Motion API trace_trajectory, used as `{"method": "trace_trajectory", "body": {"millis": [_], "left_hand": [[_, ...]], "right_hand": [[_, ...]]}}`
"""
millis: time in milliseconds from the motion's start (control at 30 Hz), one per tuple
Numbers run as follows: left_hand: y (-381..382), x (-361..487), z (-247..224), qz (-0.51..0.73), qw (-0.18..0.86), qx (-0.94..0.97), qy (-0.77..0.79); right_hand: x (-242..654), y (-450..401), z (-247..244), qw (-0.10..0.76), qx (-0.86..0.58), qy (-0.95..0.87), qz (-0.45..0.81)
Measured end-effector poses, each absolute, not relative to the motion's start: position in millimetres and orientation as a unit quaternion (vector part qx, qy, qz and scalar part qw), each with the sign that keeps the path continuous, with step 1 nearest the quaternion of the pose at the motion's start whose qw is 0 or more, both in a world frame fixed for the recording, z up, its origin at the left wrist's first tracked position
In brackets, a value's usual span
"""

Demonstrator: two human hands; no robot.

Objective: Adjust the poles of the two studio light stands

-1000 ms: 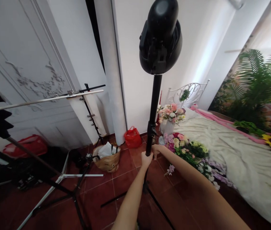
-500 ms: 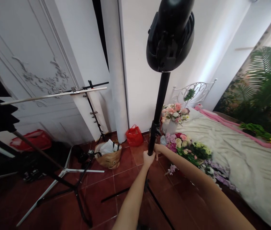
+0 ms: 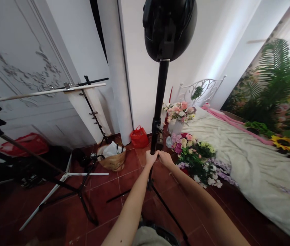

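Observation:
A black light stand (image 3: 161, 92) stands upright before me, topped by a rounded black studio light (image 3: 169, 32). My left hand (image 3: 151, 158) is wrapped round its pole, below the collar with a clamp knob (image 3: 156, 125). Close against it on the right, my right hand (image 3: 164, 158) has its fingers curled at the same pole; what its fingertips press on is hidden. Below my hands, the stand's thin dark legs (image 3: 169, 213) spread over the red tiled floor (image 3: 104, 194).
Artificial flowers (image 3: 193, 150) lie right of the stand, beside a bed with a cream cover (image 3: 219, 136). Leftward are a woven bag (image 3: 115, 162), a red bag (image 3: 139, 136), a second stand with white legs (image 3: 85, 174) and a long white crossbar (image 3: 39, 93).
My right hand has drawn in against the pole beside my left. The stand, light and surroundings appear shifted left and up in view. My left hand keeps its hold.

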State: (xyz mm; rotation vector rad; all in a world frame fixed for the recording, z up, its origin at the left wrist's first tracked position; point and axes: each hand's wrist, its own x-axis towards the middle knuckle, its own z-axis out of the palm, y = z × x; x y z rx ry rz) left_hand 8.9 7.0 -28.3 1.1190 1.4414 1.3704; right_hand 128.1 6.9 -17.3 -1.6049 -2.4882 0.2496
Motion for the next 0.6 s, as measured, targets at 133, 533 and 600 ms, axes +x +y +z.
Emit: {"method": "trace_trajectory", "body": {"millis": [133,533,600], "left_hand": [[7,10,-28,0.561,0.397,0.450,0.571],[10,9,-33,0.533,0.428,0.451,0.574],[10,10,-33,0.537,0.429,0.448,0.571]], "right_hand": [[122,16,-21,0.080,-0.540,-0.834,0.079],[117,16,-41,0.084,-0.559,-0.821,0.084],[114,8,-47,0.111,-0.579,-0.806,0.056]]}}
